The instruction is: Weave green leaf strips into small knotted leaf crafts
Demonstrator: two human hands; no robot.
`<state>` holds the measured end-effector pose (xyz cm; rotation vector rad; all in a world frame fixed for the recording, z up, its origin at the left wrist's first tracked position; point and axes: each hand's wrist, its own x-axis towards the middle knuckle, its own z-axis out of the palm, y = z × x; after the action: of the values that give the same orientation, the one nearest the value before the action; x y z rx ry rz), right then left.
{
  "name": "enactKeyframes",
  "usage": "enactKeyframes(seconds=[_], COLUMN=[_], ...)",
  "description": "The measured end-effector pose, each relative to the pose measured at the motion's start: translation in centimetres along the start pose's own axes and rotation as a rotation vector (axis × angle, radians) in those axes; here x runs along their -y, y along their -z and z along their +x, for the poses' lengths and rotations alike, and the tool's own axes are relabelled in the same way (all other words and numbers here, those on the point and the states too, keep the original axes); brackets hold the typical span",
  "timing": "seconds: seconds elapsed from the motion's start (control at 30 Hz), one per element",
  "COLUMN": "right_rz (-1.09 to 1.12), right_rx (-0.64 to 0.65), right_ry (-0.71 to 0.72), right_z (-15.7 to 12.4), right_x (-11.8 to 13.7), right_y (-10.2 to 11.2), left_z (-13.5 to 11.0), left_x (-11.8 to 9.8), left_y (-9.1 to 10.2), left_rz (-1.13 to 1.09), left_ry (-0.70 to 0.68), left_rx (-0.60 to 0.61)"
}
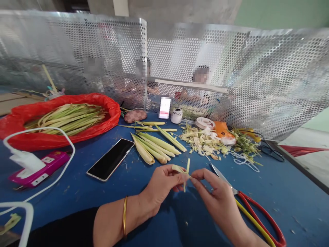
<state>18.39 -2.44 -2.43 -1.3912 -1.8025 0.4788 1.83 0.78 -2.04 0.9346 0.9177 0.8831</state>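
My left hand (pixel 167 180), with a gold bangle at the wrist, pinches a folded pale green leaf strip (pixel 188 166) between thumb and fingers. One part of the strip stands upright and another loops over the fingers. My right hand (pixel 214 190) pinches at the same strip from the right, thumb against forefinger. Close behind my right hand lie large scissors (pixel 257 212) with red and yellow handles, blades partly spread. Beyond my hands, several long pale green husk leaves (pixel 156 145) lie fanned out on the blue table (pixel 144 236).
A dark-screened phone (pixel 111 159) lies left of the leaves. Further left are a red bag (pixel 108 123) of leaf strips and a purple power strip (pixel 51 168) with a white cable. Trimmings (pixel 203 144), a tape roll (pixel 205 123) and a white pot (pixel 176 116) sit before the perforated metal screen (pixel 169 51).
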Motion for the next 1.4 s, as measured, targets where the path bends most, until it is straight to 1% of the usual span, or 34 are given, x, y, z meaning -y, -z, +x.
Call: enactKeyframes(seconds=[0.1, 0.17, 0.23, 0.3, 0.4, 0.5, 0.67, 0.87, 0.93, 1.1, 1.27, 1.33, 1.4], right_rz=[-0.043, -0.080, -0.118, -0.148, -0.159, -0.158, -0.157, -0.142, -0.145, -0.153, -0.146, -0.115, -0.052], right_rx=[-0.044, -0.074, -0.084, -0.080, -0.073, -0.069, -0.068, -0.051, -0.049, -0.017, -0.019, 0.001, 0.025], right_ry=[0.093, 0.160, 0.213, 0.254, 0.301, 0.322, 0.312, 0.280, 0.278, 0.264, 0.257, 0.212, 0.095], right_z=[-0.09, -0.11, -0.13, -0.18, -0.25, -0.30, -0.29, -0.17, -0.17, -0.21, -0.34, -0.37, -0.25], right_x=[-0.05, 0.00, 0.09, 0.20, 0.39, 0.50, 0.35, 0.06, 0.08, 0.30, 0.41, 0.35, 0.20], right_y=[-0.16, -0.22, -0.25, -0.29, -0.37, -0.45, -0.47, -0.54, -0.56, -0.57, -0.64, -0.60, -0.49], left_z=[-0.03, -0.04, -0.06, -0.10, -0.14, -0.08, -0.01, 0.08, 0.19, 0.27, 0.13, 0.23, 0.36], left_x=[0.36, 0.48, 0.51, 0.52, 0.61, 0.72, 0.55, 0.41, 0.55, 0.90, 0.79, 0.66, 0.52], left_y=[0.05, 0.10, 0.07, -0.06, -0.25, -0.30, -0.24, -0.11, -0.07, -0.27, -0.42, -0.28, -0.07], left_rz=[-0.111, -0.187, -0.199, -0.155, -0.121, -0.124, -0.111, -0.068, -0.066, -0.066, -0.080, -0.074, -0.054], left_ry=[0.117, 0.159, 0.146, 0.098, 0.040, 0.014, 0.002, 0.088, 0.088, 0.022, 0.024, 0.030, 0.051], left_rx=[-0.024, -0.031, -0.019, -0.020, -0.055, -0.075, -0.058, 0.010, 0.003, -0.042, -0.081, -0.088, -0.079])
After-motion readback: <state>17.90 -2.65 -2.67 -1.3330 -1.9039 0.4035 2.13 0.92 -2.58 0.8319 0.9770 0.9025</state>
